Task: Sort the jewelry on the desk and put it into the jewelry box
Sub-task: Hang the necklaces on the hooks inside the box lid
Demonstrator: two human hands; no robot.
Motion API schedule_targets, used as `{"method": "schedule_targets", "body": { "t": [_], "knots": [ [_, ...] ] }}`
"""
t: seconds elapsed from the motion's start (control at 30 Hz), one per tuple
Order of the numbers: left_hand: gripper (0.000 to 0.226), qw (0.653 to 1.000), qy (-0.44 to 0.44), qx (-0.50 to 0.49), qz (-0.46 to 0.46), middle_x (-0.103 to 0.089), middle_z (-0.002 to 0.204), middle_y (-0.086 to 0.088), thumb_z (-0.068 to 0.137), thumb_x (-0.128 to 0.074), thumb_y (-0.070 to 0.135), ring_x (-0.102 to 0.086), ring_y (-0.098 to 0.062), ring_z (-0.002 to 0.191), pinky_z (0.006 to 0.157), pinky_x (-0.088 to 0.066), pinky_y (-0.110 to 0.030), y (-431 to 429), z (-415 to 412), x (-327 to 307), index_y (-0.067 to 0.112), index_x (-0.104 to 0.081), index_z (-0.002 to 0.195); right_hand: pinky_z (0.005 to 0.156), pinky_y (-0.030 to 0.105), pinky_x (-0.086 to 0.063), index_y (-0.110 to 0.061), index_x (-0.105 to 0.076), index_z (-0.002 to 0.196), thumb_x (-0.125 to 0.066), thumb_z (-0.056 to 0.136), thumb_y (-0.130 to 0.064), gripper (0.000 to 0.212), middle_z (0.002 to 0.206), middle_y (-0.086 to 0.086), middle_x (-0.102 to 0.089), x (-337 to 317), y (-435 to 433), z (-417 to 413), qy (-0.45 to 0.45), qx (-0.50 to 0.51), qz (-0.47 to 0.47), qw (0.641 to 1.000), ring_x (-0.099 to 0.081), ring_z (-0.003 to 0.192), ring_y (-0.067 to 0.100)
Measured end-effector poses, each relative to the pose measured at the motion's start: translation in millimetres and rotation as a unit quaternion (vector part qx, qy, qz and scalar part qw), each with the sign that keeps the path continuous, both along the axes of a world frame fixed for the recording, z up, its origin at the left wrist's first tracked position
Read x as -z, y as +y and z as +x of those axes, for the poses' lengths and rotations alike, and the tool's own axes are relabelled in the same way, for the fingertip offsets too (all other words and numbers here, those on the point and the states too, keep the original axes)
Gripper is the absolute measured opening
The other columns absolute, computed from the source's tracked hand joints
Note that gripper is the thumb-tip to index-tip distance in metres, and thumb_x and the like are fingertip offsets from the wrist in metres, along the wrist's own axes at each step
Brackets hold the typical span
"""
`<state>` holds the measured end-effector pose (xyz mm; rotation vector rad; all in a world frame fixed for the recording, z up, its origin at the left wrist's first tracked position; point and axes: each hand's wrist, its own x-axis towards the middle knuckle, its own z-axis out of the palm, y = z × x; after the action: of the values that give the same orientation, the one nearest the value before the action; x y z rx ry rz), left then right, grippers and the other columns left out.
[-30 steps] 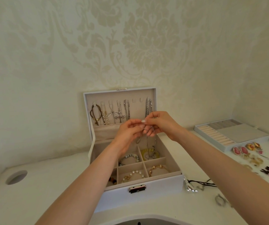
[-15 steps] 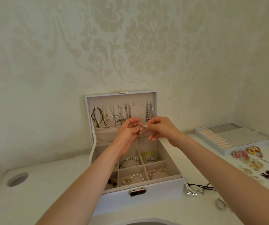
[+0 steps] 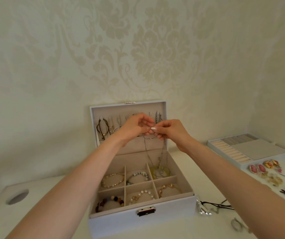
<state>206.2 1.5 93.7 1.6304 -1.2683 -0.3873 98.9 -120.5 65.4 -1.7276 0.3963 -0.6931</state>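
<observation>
In the head view, the white jewelry box [image 3: 138, 223] stands open on the white worktop [image 3: 4, 221], its lid [image 3: 128, 107] upright against the patterned wall [image 3: 138, 49]. Both hands are raised in front of the lid's inner face, fingertips meeting. The left hand [image 3: 134, 128] and the right hand [image 3: 171, 133] each pinch a thin silver necklace [image 3: 146, 150] between thumb and fingers. The chain drops in 2 strands from the hands to the back right compartment, where a yellow bangle [image 3: 159, 171] lies. Whether the chain touches the bangle cannot be told.

The base has 6 compartments in 2 rows of 3. The back row also holds a gold bead bracelet [image 3: 113, 180] on the left and a white and blue bead bracelet [image 3: 137, 176] in the middle. The front row holds a brown bead bracelet [image 3: 109, 203], a pearl bracelet [image 3: 142, 195] and a gold bracelet [image 3: 170, 188]. A brown cord necklace [image 3: 102, 128] and silver chains [image 3: 157, 116] hang inside the lid.

To the right of the box lie a black cord necklace [image 3: 219, 204], a blurred ring [image 3: 235, 225], pink earrings [image 3: 256, 169], gold earrings [image 3: 271, 164] and a white ring tray [image 3: 246, 149]. A round hole [image 3: 17, 196] is cut in the worktop at the far left.
</observation>
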Motion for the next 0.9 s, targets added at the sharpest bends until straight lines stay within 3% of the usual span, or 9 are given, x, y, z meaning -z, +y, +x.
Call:
{"method": "schedule_targets", "body": {
  "t": [0.17, 0.37, 0.53, 0.6, 0.73, 0.9],
  "knots": [
    [0.022, 0.999, 0.022, -0.043, 0.002, -0.060, 0.078, -0.008, 0.084, -0.059, -0.010, -0.062, -0.002, 0.057, 0.054, -0.049, -0.010, -1, 0, -1, -0.007, -0.057, 0.105, 0.049, 0.016, -0.045, -0.005, -0.070, 0.083, -0.071, 0.082, -0.007, 0.002, 0.062, 0.001, -0.064, -1, -2, 1, -0.017, 0.036, 0.008, 0.999, -0.054, 0.048, 0.007],
    [0.011, 0.995, 0.085, -0.049, 0.020, -0.065, 0.073, 0.001, 0.088, -0.061, 0.007, -0.059, -0.003, 0.061, 0.052, -0.043, -0.010, 1, 4, 0, 0.009, -0.062, 0.099, 0.048, 0.017, -0.046, -0.010, -0.068, 0.079, -0.069, 0.084, -0.008, 0.006, 0.063, 0.000, -0.062, -1, 1, 2, -0.031, 0.039, -0.003, 0.999, -0.055, 0.047, 0.005],
    [0.007, 0.980, 0.178, -0.053, -0.076, -0.068, 0.081, 0.000, 0.088, -0.062, 0.009, -0.063, -0.009, 0.080, 0.079, -0.050, -0.025, 1, 8, 4, 0.014, -0.063, 0.091, 0.050, 0.022, -0.051, -0.008, -0.066, 0.081, -0.066, 0.087, -0.007, 0.006, 0.067, 0.006, -0.064, 1, 1, 3, -0.015, 0.035, -0.023, 0.999, -0.061, 0.049, 0.012],
    [0.009, 0.981, 0.163, -0.056, -0.087, -0.068, 0.081, -0.002, 0.087, -0.062, 0.005, -0.064, -0.007, 0.077, 0.072, -0.049, -0.021, 0, 7, 4, 0.013, -0.063, 0.089, 0.053, 0.025, -0.056, -0.005, -0.066, 0.087, -0.066, 0.086, -0.006, 0.001, 0.072, 0.008, -0.067, -1, 2, 1, -0.008, 0.009, -0.010, 1.000, -0.063, 0.051, 0.014],
    [0.008, 0.991, 0.096, -0.056, -0.080, -0.066, 0.079, -0.006, 0.086, -0.061, 0.001, -0.061, -0.003, 0.064, 0.054, -0.042, -0.009, -5, 4, -1, 0.009, -0.061, 0.090, 0.058, 0.027, -0.058, -0.008, -0.065, 0.106, -0.066, 0.086, -0.005, 0.020, 0.088, 0.007, -0.073, -11, 4, -3, -0.013, -0.061, 0.017, 0.998, -0.066, 0.056, 0.018],
    [0.010, 0.995, 0.024, -0.063, -0.070, -0.066, 0.084, -0.007, 0.084, -0.065, 0.004, -0.061, -0.012, 0.078, 0.073, -0.048, -0.016, -9, 8, -3, 0.012, -0.063, 0.090, 0.053, 0.022, -0.053, -0.008, -0.066, 0.100, -0.070, 0.082, -0.003, 0.020, 0.072, 0.006, -0.069, -20, 4, 2, -0.025, -0.057, -0.002, 0.998, -0.063, 0.053, 0.012]
  ]
}}
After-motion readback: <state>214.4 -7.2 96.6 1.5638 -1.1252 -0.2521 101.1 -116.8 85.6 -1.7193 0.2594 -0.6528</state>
